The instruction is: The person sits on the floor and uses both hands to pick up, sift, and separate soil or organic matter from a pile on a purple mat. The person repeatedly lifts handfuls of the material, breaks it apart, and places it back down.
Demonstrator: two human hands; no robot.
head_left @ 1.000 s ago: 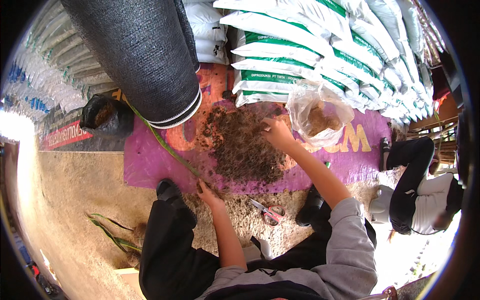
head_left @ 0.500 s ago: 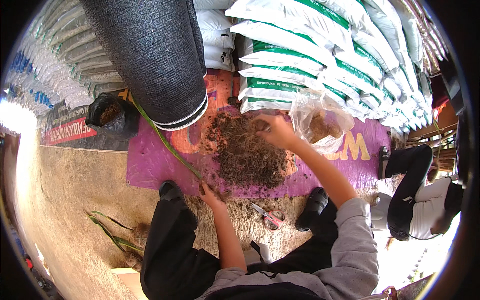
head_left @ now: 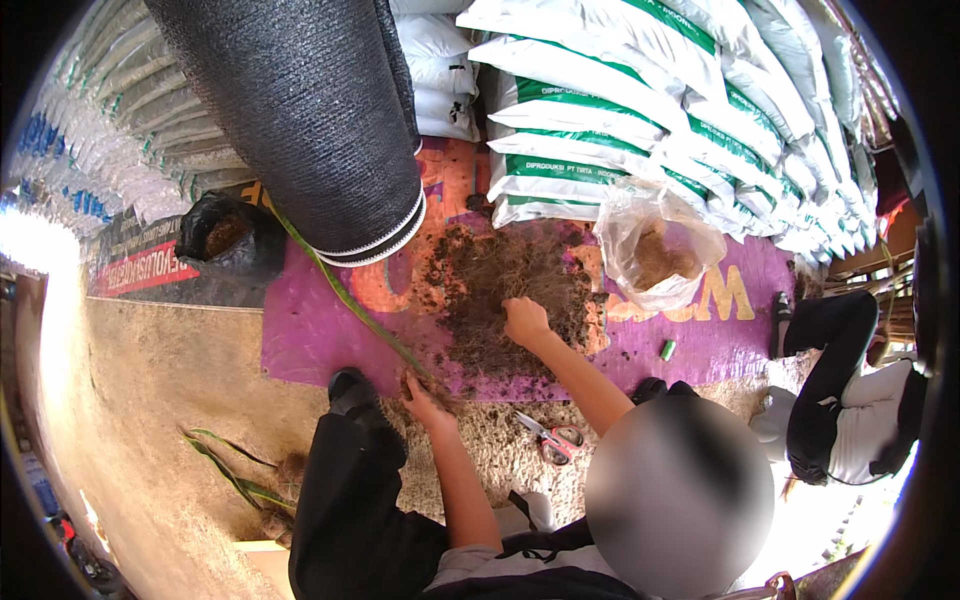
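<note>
My left hand (head_left: 428, 408) is closed round the lower end of a long green strap-like leaf (head_left: 350, 305), likely a snake plant, near the front edge of the purple sheet. The leaf slants up and away to the left, its far end passing behind a big black roll. My right hand (head_left: 526, 322) is down on the pile of dark soil and stringy fibre (head_left: 480, 270), fingers curled in. What those fingers grip, if anything, is hidden. Scissors with red-and-grey handles (head_left: 560, 442) lie on the ground between my forearms.
A black mesh roll (head_left: 300, 120) looms at the back left, beside a black bag of soil (head_left: 255, 250). Stacked white-and-green sacks (head_left: 580, 110) fill the back. A clear bag of brown fibre (head_left: 622, 235) and a small green cylinder (head_left: 668, 350) lie right. Another person (head_left: 840, 340) sits far right.
My right hand has moved nearer and slightly left, from the pile's far right part down to its middle. The left hand keeps its hold on the leaf. The small green cylinder now shows.
</note>
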